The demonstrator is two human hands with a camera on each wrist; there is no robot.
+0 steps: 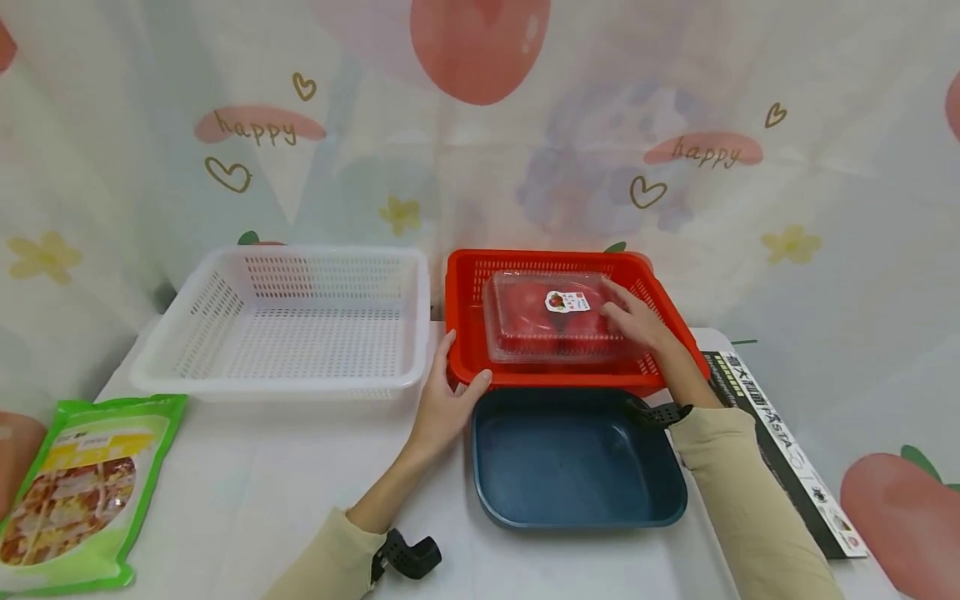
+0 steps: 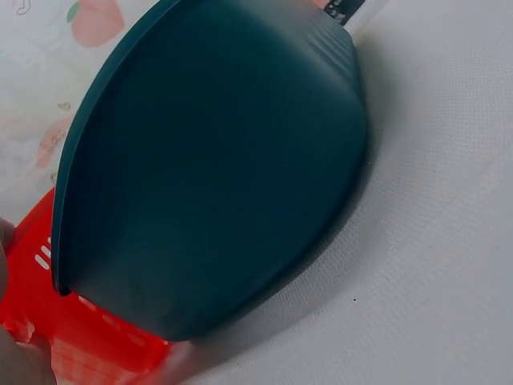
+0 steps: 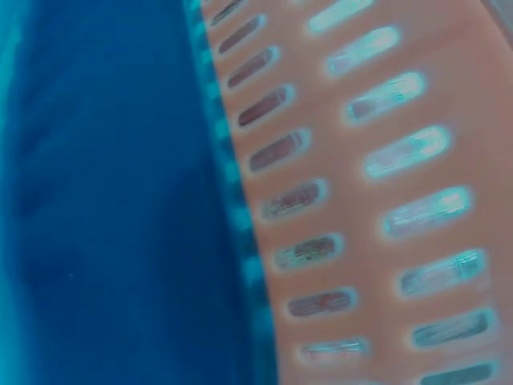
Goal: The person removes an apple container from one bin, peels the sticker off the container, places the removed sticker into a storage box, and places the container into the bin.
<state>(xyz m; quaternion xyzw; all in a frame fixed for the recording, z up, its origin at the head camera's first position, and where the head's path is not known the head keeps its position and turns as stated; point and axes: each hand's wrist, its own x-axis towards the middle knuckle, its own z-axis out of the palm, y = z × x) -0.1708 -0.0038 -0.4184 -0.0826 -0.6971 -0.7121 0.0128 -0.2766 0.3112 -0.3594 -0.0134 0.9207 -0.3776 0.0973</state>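
Note:
A red slotted basket point(image 1: 468, 333) stands at the back, right of the middle. My left hand point(image 1: 438, 410) grips its front-left corner, thumb at the front rim and fingers along the left side. Inside the basket lies a clear plastic box of red fruit point(image 1: 525, 317) with a white label. My right hand point(image 1: 636, 321) rests on the right end of this box with its visible fingers extended; the other fingers are hidden. In the left wrist view, only a sliver of the left hand shows beside the basket point(image 2: 96, 341). The right wrist view shows the basket's slotted wall point(image 3: 321, 168).
A dark blue tub point(image 1: 577, 467) sits right in front of the red basket, under the right wrist. To the left is a white slotted basket point(image 1: 322, 342). A green food packet point(image 1: 82, 492) lies front left. A black-and-white pasta box point(image 1: 787, 458) lies beyond the right arm.

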